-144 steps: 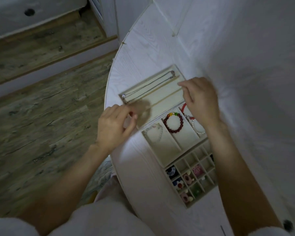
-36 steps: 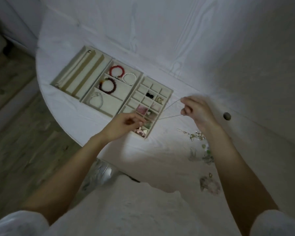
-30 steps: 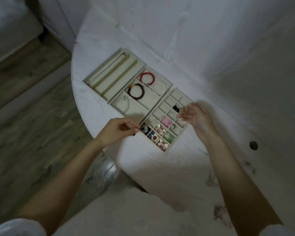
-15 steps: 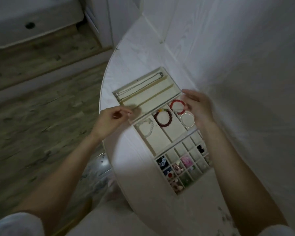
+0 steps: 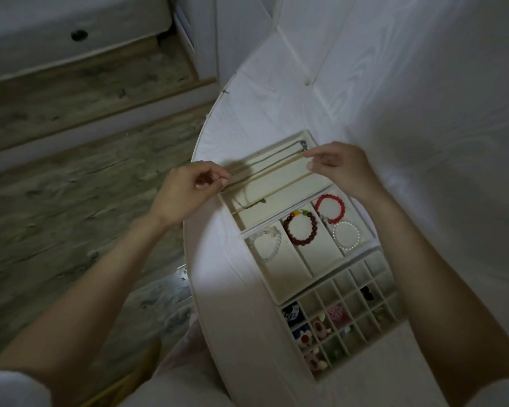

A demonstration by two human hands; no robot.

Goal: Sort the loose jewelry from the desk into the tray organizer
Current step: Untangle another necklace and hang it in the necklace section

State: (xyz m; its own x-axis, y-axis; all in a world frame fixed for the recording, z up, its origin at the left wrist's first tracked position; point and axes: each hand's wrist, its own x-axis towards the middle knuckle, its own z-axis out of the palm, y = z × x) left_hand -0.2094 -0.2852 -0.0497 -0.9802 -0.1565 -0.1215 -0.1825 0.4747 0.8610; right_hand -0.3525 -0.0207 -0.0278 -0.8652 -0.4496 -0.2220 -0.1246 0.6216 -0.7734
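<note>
Both of our hands are up over the far end of the cream, velvet-lined tray organizer (image 5: 278, 298) that sits on the white wood-grain desk (image 5: 229, 289). Our left hand (image 5: 188, 190) has its fingers curled with thumb and forefinger pinched together at the near-left end of the long slots; our right hand (image 5: 335, 167) is likewise curled, fingertips pinched at the far end of the same slots. We judge that each hand pinches one end of a thin silver chain necklace (image 5: 247, 202), though the chain is too fine and the frame too dim to trace it all the way between the fingers. A slack loop of chain lies low in a middle slot, and another thin dark chain necklace (image 5: 276, 152) lies along the farthest slot.

The step in hand looks like laying a necklace lengthwise into a long slot. Next to those slots, a red bead bracelet (image 5: 329, 208), a dark red bead bracelet with coloured beads (image 5: 301, 227), a white pearl bracelet (image 5: 347, 239) and a clear bead bracelet (image 5: 266, 242) lie in the wider compartments, and small pieces fill some of the grid cells.

What comes next, we think, calls for lowering both ends together, keeping the chain straight within one slot, then releasing without snagging the neighbouring chain.
</note>
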